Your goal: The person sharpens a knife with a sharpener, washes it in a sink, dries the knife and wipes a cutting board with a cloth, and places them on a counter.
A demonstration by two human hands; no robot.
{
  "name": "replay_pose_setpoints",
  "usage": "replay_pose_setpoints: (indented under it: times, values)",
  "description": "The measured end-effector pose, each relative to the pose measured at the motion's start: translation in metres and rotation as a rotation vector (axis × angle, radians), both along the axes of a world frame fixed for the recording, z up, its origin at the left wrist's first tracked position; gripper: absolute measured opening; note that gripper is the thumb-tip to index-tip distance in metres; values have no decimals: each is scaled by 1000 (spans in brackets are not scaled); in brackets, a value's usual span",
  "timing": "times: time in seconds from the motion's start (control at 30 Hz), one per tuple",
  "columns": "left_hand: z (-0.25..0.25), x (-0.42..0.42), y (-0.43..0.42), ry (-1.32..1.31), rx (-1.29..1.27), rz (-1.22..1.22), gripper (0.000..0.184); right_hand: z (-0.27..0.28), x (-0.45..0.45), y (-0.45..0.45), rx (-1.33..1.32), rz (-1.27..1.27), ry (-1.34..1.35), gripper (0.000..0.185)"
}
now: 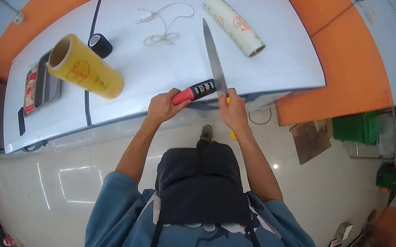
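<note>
My left hand (163,107) is closed round the red handle of a knife sharpener (204,89), whose black slotted head points to the right. In my right hand (235,112) is a large knife (214,55) with a yellow handle, its long blade pointing up and away over the table. The blade's base lies right beside the sharpener's head; I cannot tell whether they touch. Both hands are at the near edge of the white table (158,79).
A yellow film roll (90,73) stands on the table's left, near black tape (100,45) and a grey tray (54,85). A thin cable (162,38) and a pale printed roll (234,25) lie farther back. A green bin (356,126) stands at right.
</note>
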State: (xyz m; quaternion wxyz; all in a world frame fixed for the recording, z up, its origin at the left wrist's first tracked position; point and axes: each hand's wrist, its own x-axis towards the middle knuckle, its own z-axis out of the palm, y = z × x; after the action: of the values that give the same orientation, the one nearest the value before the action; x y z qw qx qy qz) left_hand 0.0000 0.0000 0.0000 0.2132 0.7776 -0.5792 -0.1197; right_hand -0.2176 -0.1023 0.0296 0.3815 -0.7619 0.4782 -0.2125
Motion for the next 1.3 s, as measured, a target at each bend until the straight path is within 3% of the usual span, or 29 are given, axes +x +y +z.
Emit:
replay_pose_setpoints:
  times: [0.07,0.1,0.2,0.77,1.03,1.17,1.3]
  values:
    - [3,1,34,-3,44,19,53,-16,15,24,-32,60,-31,25]
    - [-16,-29,-59,142,-30,24,52,-3,-4,-71,-106,82,118,24]
    - [-10,6,-62,88,-17,18,51,-20,43,-79,-136,102,79,22]
    - [-28,30,-76,208,-77,-57,36,-40,81,-82,-316,24,180,18]
    - [-38,34,-93,140,-21,-102,43,-13,103,-91,-153,42,562,25]
    - [-39,34,-90,158,-6,-109,43,-5,49,-61,25,83,660,27]
    - [-35,38,-92,229,38,-126,41,38,-10,-22,182,128,878,29]
